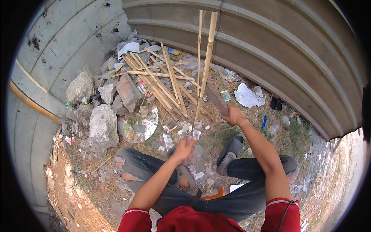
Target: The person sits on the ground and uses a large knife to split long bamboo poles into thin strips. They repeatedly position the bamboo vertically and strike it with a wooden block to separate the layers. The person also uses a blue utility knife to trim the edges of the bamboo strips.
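Note:
My right hand is closed around the near end of a dark, flat, straight-edged bar, which points away and to the left. My left hand is closed in front of my left foot; what its fingers hold is hard to make out. Just beyond that hand stands a long pale bamboo strip, with a thinner bamboo strip beside it. The two run close together at their lower ends and spread apart toward the top. Whether my left hand touches them is unclear.
A pile of bamboo strips lies ahead, left of centre. Rough rocks are heaped to its left. Corrugated metal sheets wall the far side, and a pale panel the left. Paper scraps litter the ground. An orange edge shows beneath me.

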A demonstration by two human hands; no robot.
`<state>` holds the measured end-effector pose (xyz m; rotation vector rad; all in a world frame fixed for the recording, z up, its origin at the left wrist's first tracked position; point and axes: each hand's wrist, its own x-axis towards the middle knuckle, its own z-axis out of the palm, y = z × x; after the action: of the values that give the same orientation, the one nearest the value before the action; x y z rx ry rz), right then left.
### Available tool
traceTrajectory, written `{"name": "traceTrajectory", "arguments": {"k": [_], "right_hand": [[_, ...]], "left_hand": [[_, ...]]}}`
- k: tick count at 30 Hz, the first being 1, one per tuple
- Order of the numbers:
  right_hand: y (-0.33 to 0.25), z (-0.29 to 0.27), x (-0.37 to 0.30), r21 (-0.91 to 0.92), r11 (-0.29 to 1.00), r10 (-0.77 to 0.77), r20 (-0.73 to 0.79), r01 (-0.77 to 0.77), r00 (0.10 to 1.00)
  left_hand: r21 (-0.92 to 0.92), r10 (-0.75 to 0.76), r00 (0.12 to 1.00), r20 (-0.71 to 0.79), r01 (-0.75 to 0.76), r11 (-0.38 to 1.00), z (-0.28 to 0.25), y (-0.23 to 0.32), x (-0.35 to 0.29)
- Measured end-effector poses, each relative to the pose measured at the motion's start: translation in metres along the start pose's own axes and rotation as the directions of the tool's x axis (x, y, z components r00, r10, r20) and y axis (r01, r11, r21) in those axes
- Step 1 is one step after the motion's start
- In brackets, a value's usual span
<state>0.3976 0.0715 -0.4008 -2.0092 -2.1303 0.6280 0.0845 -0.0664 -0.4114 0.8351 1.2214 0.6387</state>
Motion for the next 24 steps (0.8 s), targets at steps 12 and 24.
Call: {"name": "traceTrajectory", "arguments": {"k": [12, 24], "right_hand": [[-0.101, -0.143, 0.053, 0.525, 0.612, 0.304, -0.847, 0.592, 0.437], [0.026, 0.021, 0.027, 0.239, 0.965, 0.158, -0.215, -0.105, 0.964]], "left_hand": [[-0.011, 0.028, 0.997, -0.069, -0.029, 1.0, -0.018, -0.032, 0.007], [0.309, -0.039, 0.998, -0.04, 0.049, 0.95, -0.017, -0.106, 0.041]]}}
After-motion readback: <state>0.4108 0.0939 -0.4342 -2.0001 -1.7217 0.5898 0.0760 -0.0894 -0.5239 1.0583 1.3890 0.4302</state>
